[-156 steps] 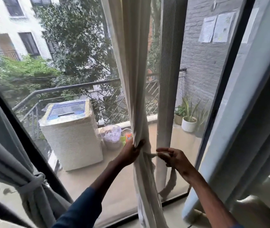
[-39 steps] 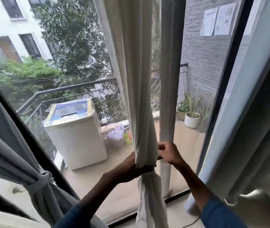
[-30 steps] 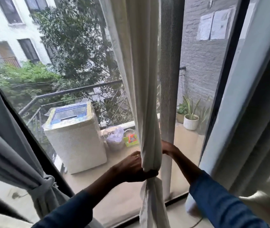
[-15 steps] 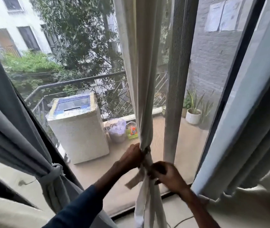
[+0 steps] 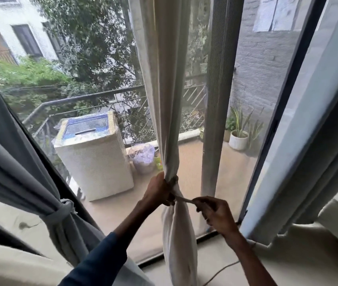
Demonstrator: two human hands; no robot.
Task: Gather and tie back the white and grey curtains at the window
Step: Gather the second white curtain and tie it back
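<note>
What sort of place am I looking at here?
Probably a room in an upstairs flat, at a tall window onto a balcony. A white curtain and a grey curtain hang inside; a covered washing machine and a railing stand outside.

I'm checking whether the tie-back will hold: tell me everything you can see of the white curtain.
The white curtain is off-white, cloth-like, hanging before the glass at mid-window. It falls in vertical folds, wide above, gathered to a narrow neck, then bulges out below and runs off the bottom edge. The left hand grips the neck; a thin strip of like cloth runs from there to the right hand, which pinches its end, taut. No finished knot shows.
</note>
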